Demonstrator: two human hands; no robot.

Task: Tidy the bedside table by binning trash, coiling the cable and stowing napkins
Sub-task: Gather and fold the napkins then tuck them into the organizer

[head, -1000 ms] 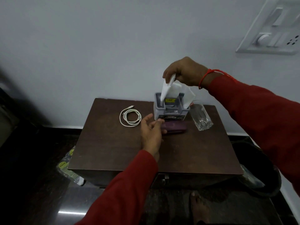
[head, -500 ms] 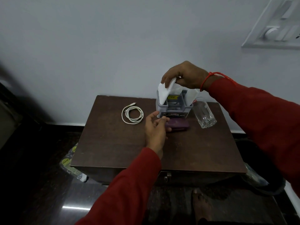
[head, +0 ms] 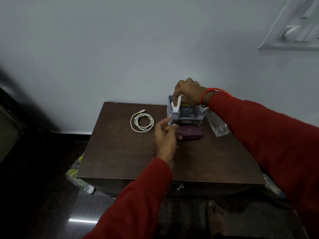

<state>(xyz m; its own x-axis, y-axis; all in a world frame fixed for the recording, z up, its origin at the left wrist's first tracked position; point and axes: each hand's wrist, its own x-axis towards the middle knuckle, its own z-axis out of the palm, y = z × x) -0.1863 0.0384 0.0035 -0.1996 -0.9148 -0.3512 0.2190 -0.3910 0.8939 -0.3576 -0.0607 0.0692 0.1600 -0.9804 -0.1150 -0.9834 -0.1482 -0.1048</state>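
Note:
A grey plastic holder (head: 185, 117) stands at the back of the brown bedside table (head: 131, 157). My right hand (head: 189, 92) is over its top, shut on a white napkin (head: 176, 106) that goes down into the holder's left slot. My left hand (head: 165, 137) hovers at the holder's front left corner with fingers apart, and I cannot tell whether it touches the holder. A white cable (head: 141, 121) lies coiled on the table to the left.
A purple case (head: 190, 132) lies in front of the holder. A clear drinking glass (head: 218, 125) stands to the right, partly behind my right sleeve. A plastic packet (head: 77, 175) lies on the dark floor at the table's left. A switch panel (head: 293, 26) is on the wall.
My right hand has come down and pushed the napkin deeper into the holder's left slot. My left hand stays by the holder's front corner.

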